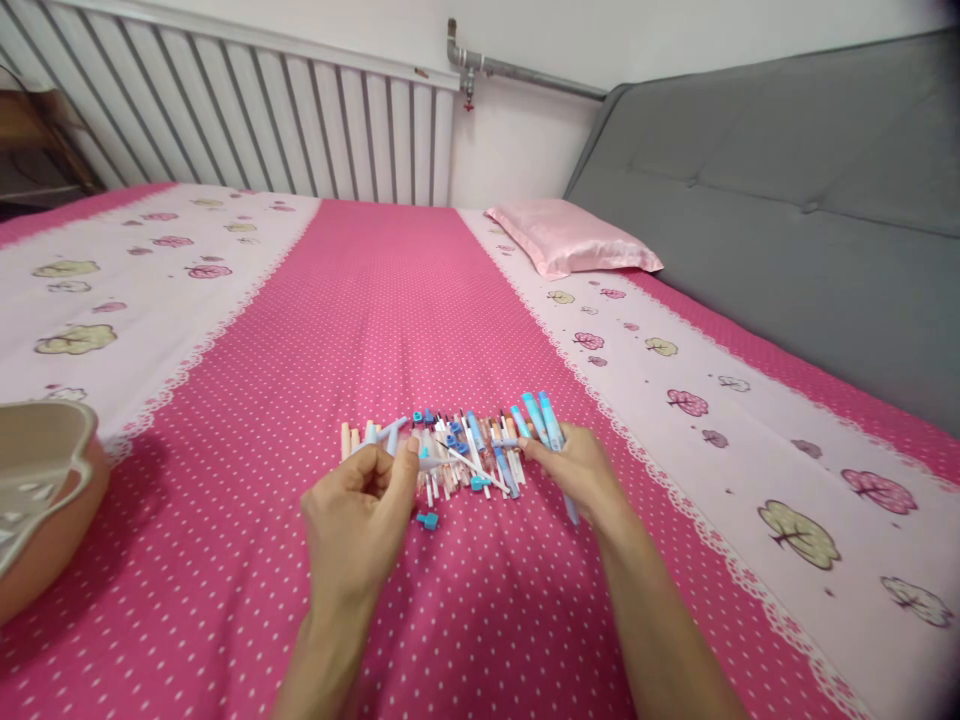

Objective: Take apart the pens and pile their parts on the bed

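Observation:
A heap of pen parts (pixel 457 450), with blue barrels, pale tubes, thin white refills and small blue caps, lies on the pink dotted bedsheet (pixel 390 300). My left hand (pixel 364 520) is curled, pinching a pale blue pen piece (pixel 390 435) at the heap's left edge. My right hand (pixel 581 470) is closed round several blue pens (pixel 541 418), whose tips stick out past the fingers. One blue cap (pixel 427 520) lies alone in front of the heap.
A beige and orange container (pixel 41 500) sits at the left edge. A pink satin pillow (pixel 570 238) lies at the far right by the grey padded headboard (pixel 787 200). A white radiator (pixel 262 110) lines the back wall.

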Action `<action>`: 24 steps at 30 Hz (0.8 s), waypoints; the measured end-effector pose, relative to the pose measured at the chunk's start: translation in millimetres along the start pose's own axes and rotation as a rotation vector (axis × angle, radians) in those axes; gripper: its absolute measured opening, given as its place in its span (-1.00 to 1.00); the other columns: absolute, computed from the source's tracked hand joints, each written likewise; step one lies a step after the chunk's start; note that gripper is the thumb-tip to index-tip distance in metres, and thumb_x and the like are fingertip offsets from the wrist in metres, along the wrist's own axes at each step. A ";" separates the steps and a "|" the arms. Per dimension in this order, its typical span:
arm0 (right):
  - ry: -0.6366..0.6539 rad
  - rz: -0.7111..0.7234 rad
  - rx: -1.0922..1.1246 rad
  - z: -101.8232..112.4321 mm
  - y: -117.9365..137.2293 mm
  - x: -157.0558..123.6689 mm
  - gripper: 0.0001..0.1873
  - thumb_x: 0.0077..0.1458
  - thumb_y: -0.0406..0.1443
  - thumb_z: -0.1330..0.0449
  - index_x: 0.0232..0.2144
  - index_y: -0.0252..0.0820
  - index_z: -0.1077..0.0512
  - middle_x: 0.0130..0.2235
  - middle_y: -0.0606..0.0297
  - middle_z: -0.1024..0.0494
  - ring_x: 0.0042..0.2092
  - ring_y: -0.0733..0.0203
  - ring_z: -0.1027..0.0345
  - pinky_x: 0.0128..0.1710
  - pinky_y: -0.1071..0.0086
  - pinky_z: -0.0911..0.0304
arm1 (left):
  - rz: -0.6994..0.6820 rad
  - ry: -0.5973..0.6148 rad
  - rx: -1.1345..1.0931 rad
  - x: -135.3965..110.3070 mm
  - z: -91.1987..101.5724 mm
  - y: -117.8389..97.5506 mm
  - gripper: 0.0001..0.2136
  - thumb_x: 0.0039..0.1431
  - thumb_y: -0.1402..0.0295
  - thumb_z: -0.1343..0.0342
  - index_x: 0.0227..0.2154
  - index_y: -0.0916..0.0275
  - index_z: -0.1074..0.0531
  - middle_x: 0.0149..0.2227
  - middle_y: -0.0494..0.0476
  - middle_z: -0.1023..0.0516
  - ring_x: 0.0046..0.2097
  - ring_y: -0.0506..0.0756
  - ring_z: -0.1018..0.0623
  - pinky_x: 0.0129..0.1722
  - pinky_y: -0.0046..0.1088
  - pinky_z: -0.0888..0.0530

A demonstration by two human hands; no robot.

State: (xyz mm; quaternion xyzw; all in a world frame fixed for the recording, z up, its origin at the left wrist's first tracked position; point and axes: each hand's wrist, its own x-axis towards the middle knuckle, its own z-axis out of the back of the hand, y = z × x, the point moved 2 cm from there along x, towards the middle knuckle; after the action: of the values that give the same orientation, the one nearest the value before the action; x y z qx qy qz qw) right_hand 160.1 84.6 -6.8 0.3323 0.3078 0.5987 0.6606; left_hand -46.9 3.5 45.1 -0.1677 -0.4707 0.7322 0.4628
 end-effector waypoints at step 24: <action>-0.039 -0.096 -0.506 -1.2 -11.7 8.8 -0.64 -0.03 -0.03 -0.05 -0.48 -0.19 -0.43 -0.49 0.15 -0.49 -0.47 0.15 -0.31 -0.56 0.40 0.04 | 0.081 -0.033 0.535 14.5 -6.4 28.1 -0.60 0.03 -0.04 0.09 -0.37 0.15 -0.46 -0.55 0.13 -0.46 -0.51 0.14 -0.40 -0.55 -0.48 -0.13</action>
State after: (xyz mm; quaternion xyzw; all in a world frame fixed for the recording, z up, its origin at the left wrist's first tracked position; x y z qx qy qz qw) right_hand 166.8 92.7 -17.1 0.1528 0.1510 0.6181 0.7561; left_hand -64.7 15.5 20.8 -0.0460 -0.2608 0.8510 0.4535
